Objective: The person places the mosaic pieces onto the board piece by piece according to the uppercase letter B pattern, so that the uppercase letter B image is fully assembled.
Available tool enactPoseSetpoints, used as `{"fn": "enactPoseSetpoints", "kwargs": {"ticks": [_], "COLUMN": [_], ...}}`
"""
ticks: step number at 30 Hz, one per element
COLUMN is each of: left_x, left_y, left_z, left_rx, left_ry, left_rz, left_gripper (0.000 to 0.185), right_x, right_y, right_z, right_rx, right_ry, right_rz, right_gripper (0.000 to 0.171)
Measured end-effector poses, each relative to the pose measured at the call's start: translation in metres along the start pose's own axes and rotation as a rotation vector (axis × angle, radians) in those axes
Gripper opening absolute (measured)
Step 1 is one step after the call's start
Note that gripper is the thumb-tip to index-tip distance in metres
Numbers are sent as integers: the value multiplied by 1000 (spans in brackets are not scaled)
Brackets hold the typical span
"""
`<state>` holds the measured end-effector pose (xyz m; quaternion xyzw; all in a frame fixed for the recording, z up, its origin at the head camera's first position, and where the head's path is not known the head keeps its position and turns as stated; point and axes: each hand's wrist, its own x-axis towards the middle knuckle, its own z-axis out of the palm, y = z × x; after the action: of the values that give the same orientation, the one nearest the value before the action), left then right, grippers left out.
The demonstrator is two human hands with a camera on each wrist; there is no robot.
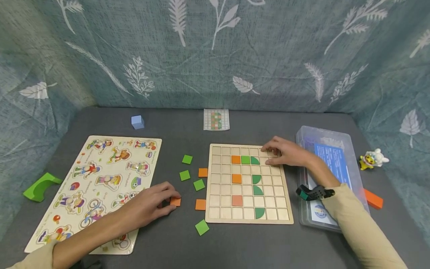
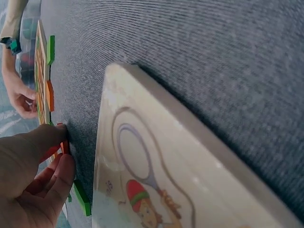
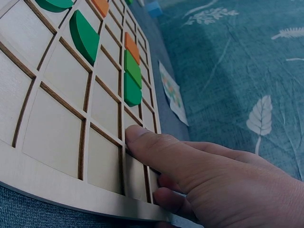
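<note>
My left hand (image 1: 168,200) pinches a small orange square tile (image 1: 175,201) lying on the grey table, just right of the character puzzle board (image 1: 97,175). In the left wrist view, thumb and fingers (image 2: 57,166) close on that orange tile (image 2: 64,145). My right hand (image 1: 271,155) rests with its fingertips on the top right cells of the wooden grid board (image 1: 248,218). The right wrist view has a straight finger (image 3: 142,140) pressing the grid board (image 3: 57,133) near a green tile (image 3: 133,80). Orange, green and half-round green tiles sit in several cells.
Loose green tiles (image 1: 184,175) and orange tiles (image 1: 200,204) lie left of the grid board. A pattern card (image 1: 216,119) and blue cube (image 1: 137,122) sit at the back. A clear plastic box (image 1: 330,138), orange block (image 1: 373,199) and toy figure (image 1: 373,158) are at right; a green arch block (image 1: 40,186) is far left.
</note>
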<state>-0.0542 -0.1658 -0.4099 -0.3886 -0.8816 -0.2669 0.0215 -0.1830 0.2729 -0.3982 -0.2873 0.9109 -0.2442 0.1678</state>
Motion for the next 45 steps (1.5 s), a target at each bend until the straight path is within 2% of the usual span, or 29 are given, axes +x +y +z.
{"fn": "enactPoseSetpoints", "kwargs": {"ticks": [2, 8, 13, 16, 19, 22, 25, 28, 32, 45], "left_x": [2, 13, 38, 56, 80, 110, 138, 156, 161, 157], "left_y": [0, 4, 12, 22, 34, 47, 59, 67, 70, 70], "left_z": [0, -8, -10, -4, 9, 25, 40, 51, 58, 65], "left_rx": [18, 39, 58, 43, 13, 13, 102, 180, 188, 233], "left_ry": [8, -49, 25, 25, -31, -99, -171, -250, -294, -270], "left_rz": [6, -18, 57, 95, 114, 145, 180, 200, 215, 223], "left_gripper": [20, 16, 17, 16, 14, 11, 9, 11, 11, 12], "right_x": [0, -1, -1, -1, -1, -1, -1, 0, 1, 0], "right_y": [0, -2, -2, 0, 2, 3, 3, 2, 1, 1], "right_z": [-2, -5, -4, -4, -4, -6, -7, -5, -3, -4], "right_rx": [-1, 0, -4, -9, -7, -11, -16, -16, -13, -6], "right_ry": [0, -14, -14, -19, -16, 0, 5, -8, -16, -15], "right_rz": [9, 21, 20, 14, 11, 6, -5, 2, 9, 6], "right_gripper": [43, 43, 43, 43, 43, 42, 42, 42, 42, 42]}}
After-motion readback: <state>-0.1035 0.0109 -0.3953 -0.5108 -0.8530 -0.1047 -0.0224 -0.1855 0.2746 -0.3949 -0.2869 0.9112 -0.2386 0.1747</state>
